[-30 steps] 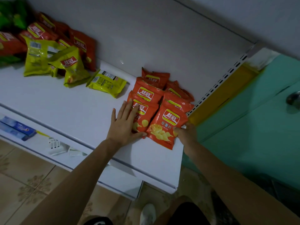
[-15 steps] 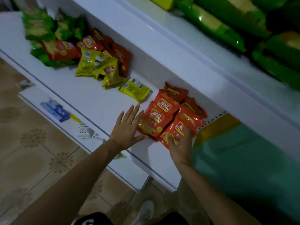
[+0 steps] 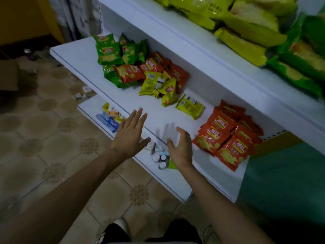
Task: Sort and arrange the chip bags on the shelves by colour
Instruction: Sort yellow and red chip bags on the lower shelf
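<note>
Chip bags lie across the middle shelf [image 3: 84,55] in three lots: a tidy red group [image 3: 228,134] at its right end, a lone yellow bag [image 3: 190,107] just behind and to the left of that group, and farther left a mixed heap [image 3: 140,74] of yellow, red and green bags. As I read it, the red lot is done and the yellow bag is the next to gather. It lies flat, apart from the reds, with its long axis slanting from back-left to front-right. My right hand [image 3: 182,148] is the nearer one. It hovers over the shelf's front edge beside the reds, fingers spread and holding nothing, and the bag lies straight ahead of its fingertips, deeper in. My left hand [image 3: 130,138] hangs to the left of it, also spread and empty, over the lower shelf [image 3: 91,106] where small bottles [image 3: 159,159] stand. The heap lies up and beyond it, so I judge it better placed for that pile than for the lone bag.
</note>
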